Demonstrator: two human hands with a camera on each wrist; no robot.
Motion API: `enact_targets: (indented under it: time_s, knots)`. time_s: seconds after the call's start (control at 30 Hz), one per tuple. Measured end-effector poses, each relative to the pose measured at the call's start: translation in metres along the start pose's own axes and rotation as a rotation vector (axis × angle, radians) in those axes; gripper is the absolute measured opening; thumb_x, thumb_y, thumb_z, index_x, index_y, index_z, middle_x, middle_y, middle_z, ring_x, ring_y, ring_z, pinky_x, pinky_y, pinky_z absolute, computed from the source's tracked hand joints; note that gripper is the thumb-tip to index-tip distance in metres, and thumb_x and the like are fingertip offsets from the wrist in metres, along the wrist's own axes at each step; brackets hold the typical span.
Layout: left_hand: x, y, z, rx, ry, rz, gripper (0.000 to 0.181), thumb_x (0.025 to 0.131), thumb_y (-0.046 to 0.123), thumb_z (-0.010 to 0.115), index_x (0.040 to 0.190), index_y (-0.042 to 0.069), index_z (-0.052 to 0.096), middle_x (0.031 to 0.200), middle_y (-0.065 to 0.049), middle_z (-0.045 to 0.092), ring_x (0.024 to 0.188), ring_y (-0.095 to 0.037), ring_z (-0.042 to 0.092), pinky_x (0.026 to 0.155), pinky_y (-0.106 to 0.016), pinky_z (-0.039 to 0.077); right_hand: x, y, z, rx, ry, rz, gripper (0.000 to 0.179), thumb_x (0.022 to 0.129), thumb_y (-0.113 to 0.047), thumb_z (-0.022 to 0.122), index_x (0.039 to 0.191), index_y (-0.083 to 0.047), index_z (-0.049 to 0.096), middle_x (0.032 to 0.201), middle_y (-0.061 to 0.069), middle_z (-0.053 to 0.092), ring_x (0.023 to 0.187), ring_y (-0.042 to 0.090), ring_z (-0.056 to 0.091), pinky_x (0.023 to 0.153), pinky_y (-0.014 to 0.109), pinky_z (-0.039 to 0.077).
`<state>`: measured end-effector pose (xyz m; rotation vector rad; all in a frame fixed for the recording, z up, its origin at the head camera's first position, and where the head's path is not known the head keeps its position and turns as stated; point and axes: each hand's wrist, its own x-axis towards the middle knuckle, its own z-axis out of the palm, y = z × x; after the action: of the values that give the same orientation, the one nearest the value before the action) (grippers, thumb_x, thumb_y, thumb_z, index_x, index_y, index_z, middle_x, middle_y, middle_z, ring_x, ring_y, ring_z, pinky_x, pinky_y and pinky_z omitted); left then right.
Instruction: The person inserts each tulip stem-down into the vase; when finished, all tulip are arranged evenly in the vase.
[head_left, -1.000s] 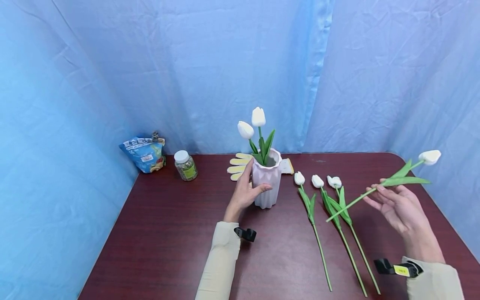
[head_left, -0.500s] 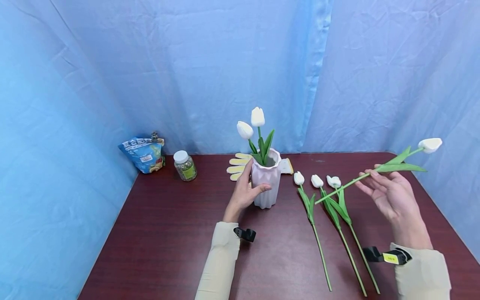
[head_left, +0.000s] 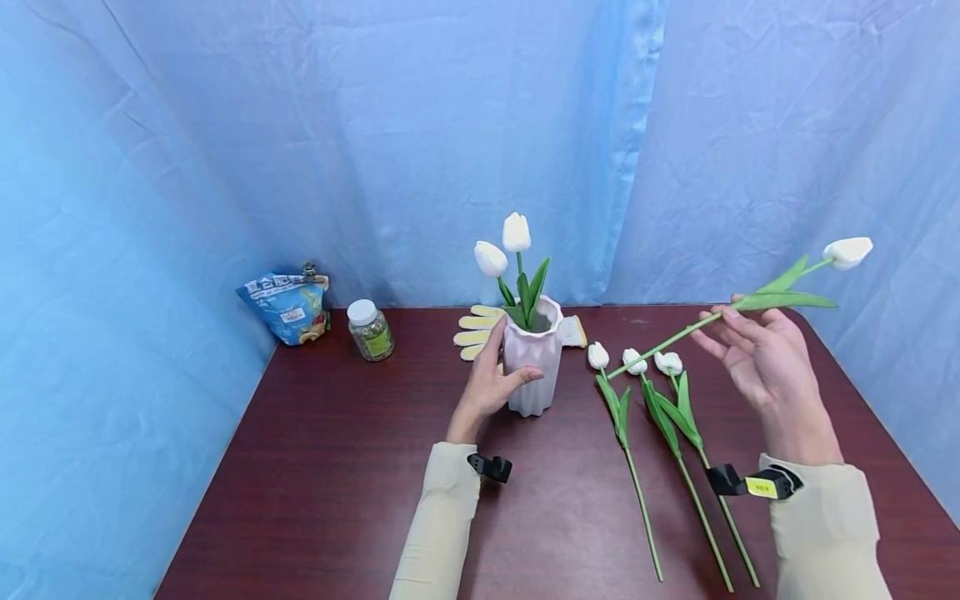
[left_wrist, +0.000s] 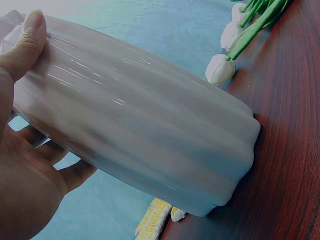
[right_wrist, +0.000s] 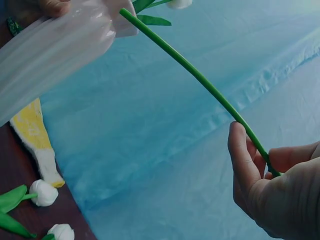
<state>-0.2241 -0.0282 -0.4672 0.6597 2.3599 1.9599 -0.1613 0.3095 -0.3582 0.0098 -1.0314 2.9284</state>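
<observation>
My left hand (head_left: 491, 383) grips the side of a pale pinkish-white fluted vase (head_left: 536, 375), which stands upright on the table. Two white tulips (head_left: 504, 246) with green leaves rise out of its scalloped mouth. Over on the right, my right hand (head_left: 772, 358) pinches the green stem of another white tulip (head_left: 847, 252) and holds it in the air. Its bloom points up and right, and the bare stem end slants down to the left, apart from the vase. In the right wrist view, thumb and fingers close on the stem (right_wrist: 200, 77).
Three white tulips (head_left: 637, 450) lie side by side right of the vase. Behind it is a yellow-and-white glove (head_left: 476, 329). A white-capped jar (head_left: 372, 333) and a clipped blue bag (head_left: 288, 308) stand at the back left. Blue curtains (head_left: 450, 150) enclose the dark red table (head_left: 322, 475).
My right hand has risen and moved left with the tulip, bringing the stem end nearer the vase. The left hand and the vase stay where they were.
</observation>
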Motion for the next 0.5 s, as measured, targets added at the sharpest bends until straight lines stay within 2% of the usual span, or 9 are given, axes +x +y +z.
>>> enact_targets:
  time_s: [0.3,0.5]
  knots:
    - [-0.001,0.001,0.000,-0.006,0.003,0.012,0.115,0.076,0.065,0.076,0.162,0.017,0.017,0.165,-0.012,0.029,0.144,-0.034,0.043,0.112,-0.054,0.041,0.014,-0.001,0.027,-0.037,0.017,-0.026,0.013,0.098,0.011,0.049,0.106,0.000,0.052,0.095,0.015,0.060,0.090,0.031,0.071,0.077,0.047,0.062]
    - [-0.001,0.000,0.000,0.001,0.005,0.003,0.117,0.075,0.067,0.075,0.162,0.016,0.017,0.166,-0.013,0.027,0.145,-0.035,0.042,0.113,-0.055,0.041,0.021,0.002,0.043,-0.047,0.008,-0.031,0.012,0.097,0.010,0.052,0.105,0.001,0.051,0.089,0.015,0.062,0.087,0.031,0.071,0.076,0.046,0.062]
